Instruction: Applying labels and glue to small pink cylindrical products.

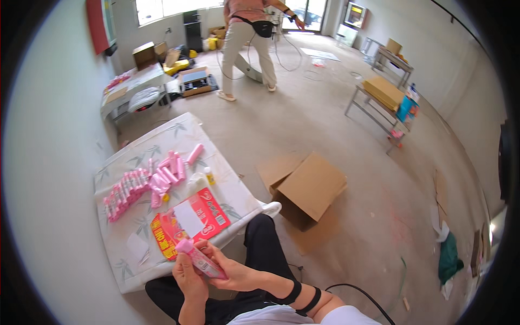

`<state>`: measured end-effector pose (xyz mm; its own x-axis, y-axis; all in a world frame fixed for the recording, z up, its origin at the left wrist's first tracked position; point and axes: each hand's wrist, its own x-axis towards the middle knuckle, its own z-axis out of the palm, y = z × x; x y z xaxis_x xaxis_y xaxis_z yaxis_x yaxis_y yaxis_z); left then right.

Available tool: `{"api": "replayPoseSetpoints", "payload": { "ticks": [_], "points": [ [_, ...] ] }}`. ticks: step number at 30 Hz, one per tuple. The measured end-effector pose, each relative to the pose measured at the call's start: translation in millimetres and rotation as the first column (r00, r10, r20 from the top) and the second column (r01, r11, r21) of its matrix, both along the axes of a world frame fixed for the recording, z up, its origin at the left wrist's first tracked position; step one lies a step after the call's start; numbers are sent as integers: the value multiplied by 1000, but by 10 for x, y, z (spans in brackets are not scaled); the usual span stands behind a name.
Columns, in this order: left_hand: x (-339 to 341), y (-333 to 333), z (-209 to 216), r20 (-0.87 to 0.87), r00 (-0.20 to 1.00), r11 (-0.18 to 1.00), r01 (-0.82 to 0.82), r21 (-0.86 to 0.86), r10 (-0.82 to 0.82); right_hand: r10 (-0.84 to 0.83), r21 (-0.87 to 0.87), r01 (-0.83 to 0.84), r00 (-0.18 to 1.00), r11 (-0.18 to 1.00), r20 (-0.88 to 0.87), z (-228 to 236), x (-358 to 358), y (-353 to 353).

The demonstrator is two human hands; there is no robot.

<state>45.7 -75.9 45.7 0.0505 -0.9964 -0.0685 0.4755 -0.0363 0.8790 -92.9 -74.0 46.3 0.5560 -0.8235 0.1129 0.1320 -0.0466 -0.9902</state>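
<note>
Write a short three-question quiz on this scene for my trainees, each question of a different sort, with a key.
1. True or false: both hands, the left hand and the right hand, hold one pink tube.
2. Where does the open cardboard box lie?
A. on the table
B. on the floor to the person's right
C. on a metal shelf
3. Fill in: the row of pink tubes lies on the table beside a red and yellow ____.

Key
1. True
2. B
3. Packet
</note>
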Motion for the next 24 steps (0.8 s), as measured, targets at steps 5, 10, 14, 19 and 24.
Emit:
{"api": "replayPoseSetpoints", "payload": {
  "ticks": [5,10,14,19,24],
  "points": [
    [37,-18,43,-15,992,992,-124,-6,124,67,93,-68,998,993,7,-178,99,-40],
    [146,2,78,34,997,997,-72,27,71,60,73,-60,998,996,6,-163,184,-46],
    [208,5,57,39,998,998,-49,44,47,62,141,-63,998,988,14,-111,230,-35],
    [218,13,42,4,997,996,-79,34,79,83,167,-89,996,982,43,-114,251,-51],
    [210,13,67,0,994,992,-112,50,112,78,156,-89,994,984,76,-105,279,-69]
  ]
}}
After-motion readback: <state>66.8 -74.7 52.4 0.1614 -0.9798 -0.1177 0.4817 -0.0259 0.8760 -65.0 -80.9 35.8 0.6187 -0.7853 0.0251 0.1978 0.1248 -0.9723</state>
